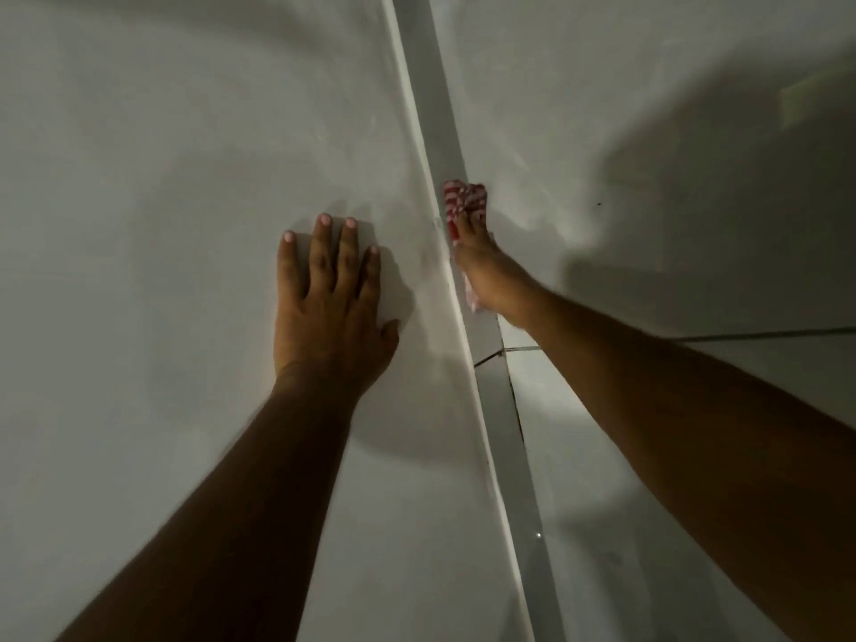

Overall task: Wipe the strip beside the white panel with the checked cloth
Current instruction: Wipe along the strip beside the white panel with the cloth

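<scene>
A large white panel (185,178) fills the left half of the view. Along its right edge runs a narrow grey strip (435,108), from the top centre down to the bottom right. My left hand (331,294) lies flat on the panel, fingers spread and holding nothing. My right hand (486,275) is shut on a red-and-white checked cloth (463,201) and presses it against the strip about halfway up. The cloth bunches out past my fingertips, and a bit of it shows below my palm.
To the right of the strip is a pale wall (648,108), with glossy tiles (602,525) below a grout line. Dark shadows of my arms fall on the wall and the panel. The light is dim.
</scene>
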